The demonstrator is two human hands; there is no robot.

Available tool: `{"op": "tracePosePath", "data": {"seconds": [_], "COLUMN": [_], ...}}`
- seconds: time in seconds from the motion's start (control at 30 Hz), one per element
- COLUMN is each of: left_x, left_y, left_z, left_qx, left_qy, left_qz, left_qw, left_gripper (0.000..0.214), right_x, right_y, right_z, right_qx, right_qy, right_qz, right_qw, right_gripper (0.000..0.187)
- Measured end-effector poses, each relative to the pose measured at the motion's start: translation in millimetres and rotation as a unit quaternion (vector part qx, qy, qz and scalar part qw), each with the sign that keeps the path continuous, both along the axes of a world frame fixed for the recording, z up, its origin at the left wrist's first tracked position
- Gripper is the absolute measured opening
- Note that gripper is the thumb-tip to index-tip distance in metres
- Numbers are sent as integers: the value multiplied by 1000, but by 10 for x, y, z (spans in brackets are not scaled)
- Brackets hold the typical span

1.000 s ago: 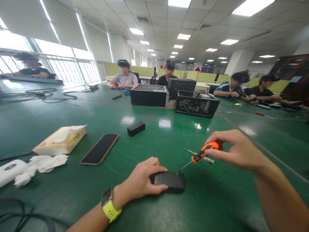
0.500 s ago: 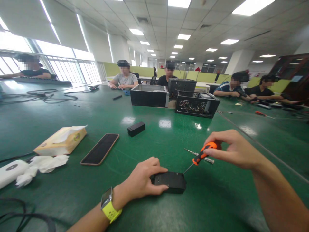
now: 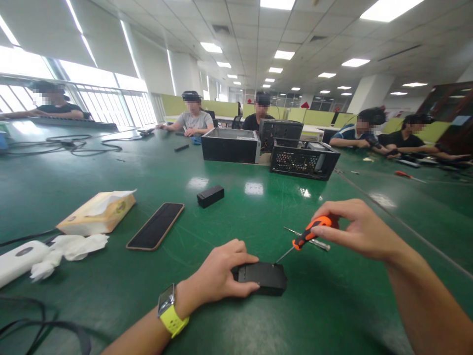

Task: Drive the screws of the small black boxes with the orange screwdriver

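A small flat black box (image 3: 263, 277) lies on the green table (image 3: 148, 167) in front of me. My left hand (image 3: 218, 276), with a yellow-strapped watch (image 3: 169, 311) on the wrist, grips the box's left end with thumb and fingers. My right hand (image 3: 360, 228) pinches the orange handle of a screwdriver (image 3: 303, 238). The thin shaft slants down left and its tip meets the box's top right corner. A metal tool (image 3: 307, 238) lies on the table just behind the screwdriver.
A phone (image 3: 155, 226) lies face up to the left, with a tissue box (image 3: 95, 213), crumpled tissue (image 3: 70, 247) and a white device (image 3: 17, 259) beyond. A small black block (image 3: 210, 195) and two open computer cases (image 3: 231, 145) stand farther back. Several people sit around the table. Cables (image 3: 44, 328) lie near left.
The screwdriver tip has swung from the table beside the box onto its top right corner. My view has shifted slightly. The left hand keeps its grip.
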State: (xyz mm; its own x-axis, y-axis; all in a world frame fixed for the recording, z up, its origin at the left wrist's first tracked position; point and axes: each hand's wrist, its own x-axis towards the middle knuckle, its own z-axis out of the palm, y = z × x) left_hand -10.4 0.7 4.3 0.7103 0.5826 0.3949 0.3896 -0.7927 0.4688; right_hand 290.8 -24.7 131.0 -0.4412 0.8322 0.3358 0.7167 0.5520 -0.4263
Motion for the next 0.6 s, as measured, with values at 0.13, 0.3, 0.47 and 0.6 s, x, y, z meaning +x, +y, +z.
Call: {"op": "tracePosePath", "data": {"seconds": [0.13,0.3,0.47,0.6], "left_x": [-6,-18,-24,-26], "left_y": [14,34,40,45], "left_z": [-14,-30,-39,-44], "left_qx": [6,11,11,12], "left_qy": [1,2,2,1], "left_qz": [-1,-7,-9,-13], "left_qw": [1000,1000,1000,1000], "left_gripper": [41,46,47,46], "right_x": [-12,-57,-155,-195], "right_y": [10,-68,-92,-54], "right_z": [-11,3,-16,-57], "right_qx": [3,31,15,-8], "right_qy": [-4,36,35,32], "right_qz": [1,23,58,65], "right_qw": [1000,999,998,997], "right_gripper": [26,24,22,23]}}
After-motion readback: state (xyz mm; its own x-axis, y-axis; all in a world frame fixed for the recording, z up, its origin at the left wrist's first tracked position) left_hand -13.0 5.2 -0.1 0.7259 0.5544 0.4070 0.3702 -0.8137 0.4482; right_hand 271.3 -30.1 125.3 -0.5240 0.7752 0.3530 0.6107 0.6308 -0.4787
